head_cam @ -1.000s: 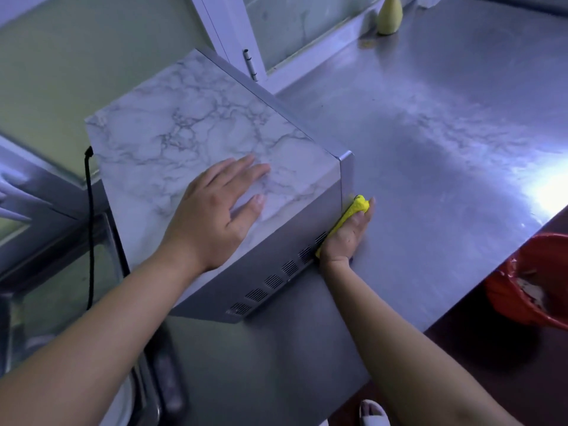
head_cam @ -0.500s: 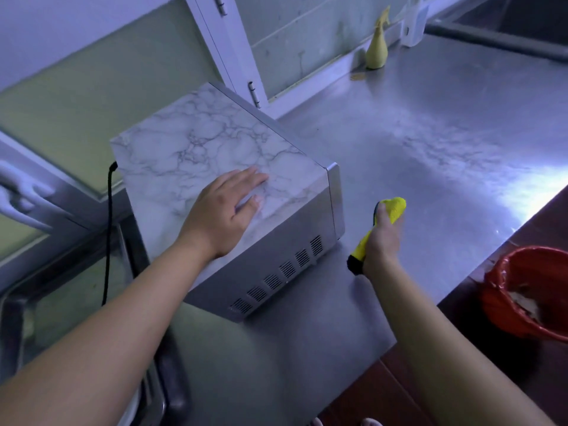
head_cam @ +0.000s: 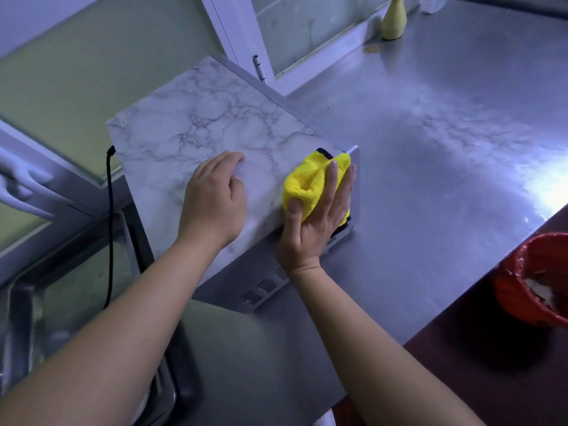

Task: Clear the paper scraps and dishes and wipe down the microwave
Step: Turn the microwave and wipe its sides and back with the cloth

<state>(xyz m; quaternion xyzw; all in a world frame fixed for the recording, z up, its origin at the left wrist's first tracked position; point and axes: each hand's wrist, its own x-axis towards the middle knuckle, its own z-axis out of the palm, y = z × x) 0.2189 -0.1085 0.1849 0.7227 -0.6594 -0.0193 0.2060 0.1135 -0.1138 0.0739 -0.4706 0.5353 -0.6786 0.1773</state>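
Note:
The microwave (head_cam: 199,130) with a marble-patterned top stands on the steel counter, its vented side facing me. My left hand (head_cam: 215,201) rests on the top near the front edge with its fingers curled under. My right hand (head_cam: 319,216) presses a yellow cloth (head_cam: 307,179) flat onto the top's right corner, fingers straight over the cloth and thumb along its lower edge. Part of the cloth hangs over the corner and hides it.
The steel counter (head_cam: 430,149) stretches right and back. A yellow bottle-shaped object (head_cam: 394,21) stands by the window frame. A red bin (head_cam: 534,278) holding paper scraps sits below the counter's right edge. A black cord (head_cam: 109,226) hangs behind the microwave; a sink (head_cam: 76,302) lies at the left.
My right hand left the microwave's side, lifted the cloth off the counter and now presses it on the top's right corner. My left hand's fingers have curled.

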